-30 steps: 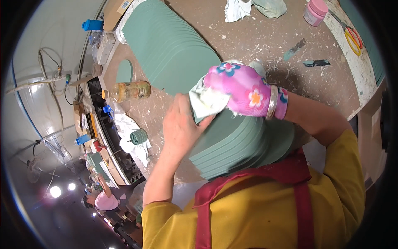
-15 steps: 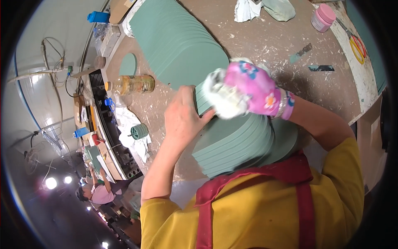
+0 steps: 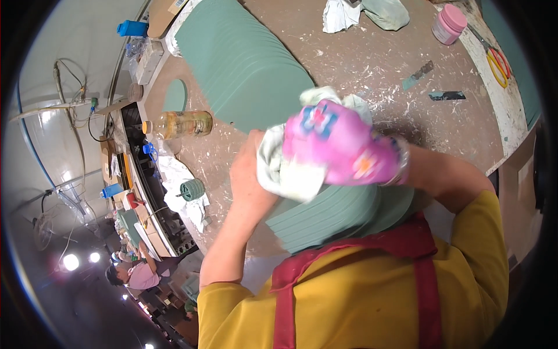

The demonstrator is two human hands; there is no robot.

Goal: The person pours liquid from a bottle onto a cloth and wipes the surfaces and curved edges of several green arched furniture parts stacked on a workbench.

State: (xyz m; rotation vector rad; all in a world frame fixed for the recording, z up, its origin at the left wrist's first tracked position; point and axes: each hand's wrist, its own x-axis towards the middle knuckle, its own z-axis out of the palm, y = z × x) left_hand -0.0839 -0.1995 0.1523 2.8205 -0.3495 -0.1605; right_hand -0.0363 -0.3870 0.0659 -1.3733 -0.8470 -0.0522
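Observation:
My right hand, in a pink flowered glove, is closed on a crumpled white cloth. The cloth lies over the upper end of a stack of green rounded-end sheets that rests against my red apron. Bare, my left hand grips that stack at its left edge; the cloth hides its thumb and fingertips. Beyond both hands, a second long row of overlapping green sheets stretches away to the upper left.
On the table lie a plastic bottle, a green ribbed roll on white cloth and a loose green piece. At the right are a pink jar and scissors. Another person works at the far left.
My right hand has swept left and nearer with the cloth, which now covers the strip between my hands. My left hand stays at the stack's edge.

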